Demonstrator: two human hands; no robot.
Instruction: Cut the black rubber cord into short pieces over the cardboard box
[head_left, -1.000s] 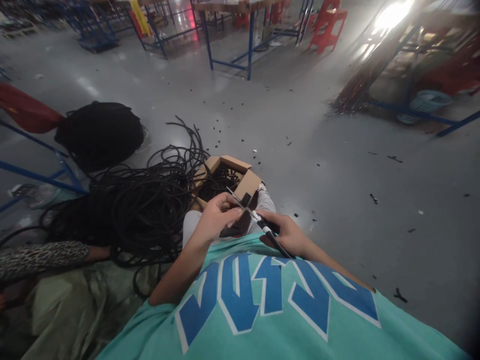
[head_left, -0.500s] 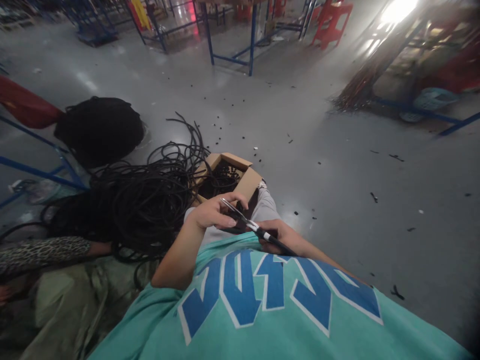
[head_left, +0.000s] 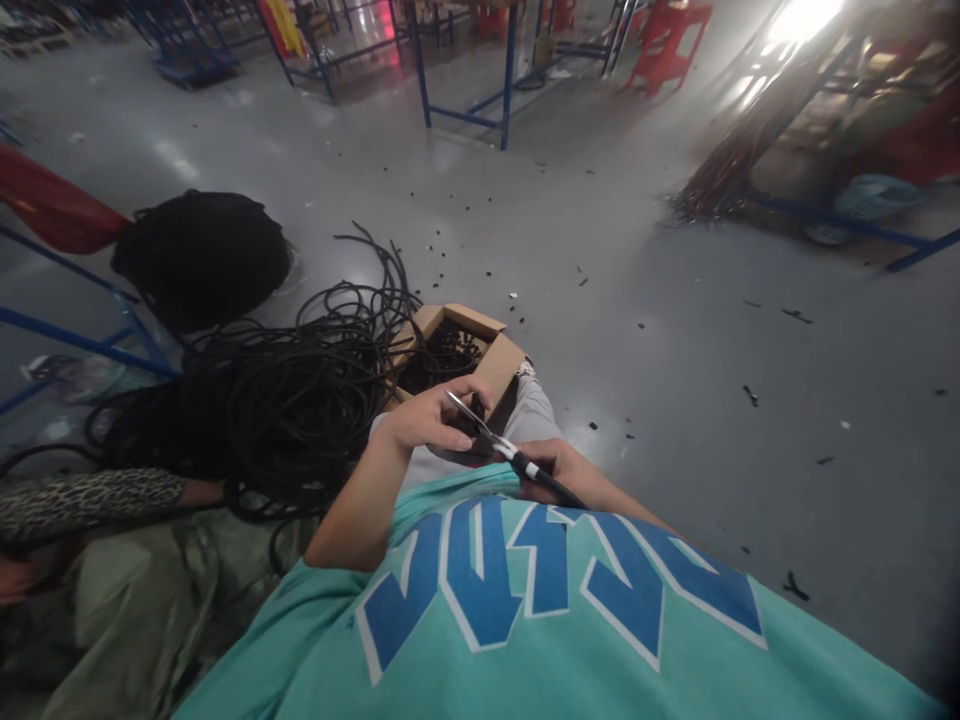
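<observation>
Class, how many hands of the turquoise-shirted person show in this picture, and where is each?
2. The left hand is near the tip of the scissors; the right hand grips their handle end, some of its fingers hidden.

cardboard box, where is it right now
In the head view, the cardboard box is near the middle, just beyond the person's left hand, with the heap of black cords against its left side.

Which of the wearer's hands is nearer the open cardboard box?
Left. The left hand overlaps the near side of the cardboard box in view; touching is unclear. The right hand sits farther back, rightward, gripping a tool.
</observation>
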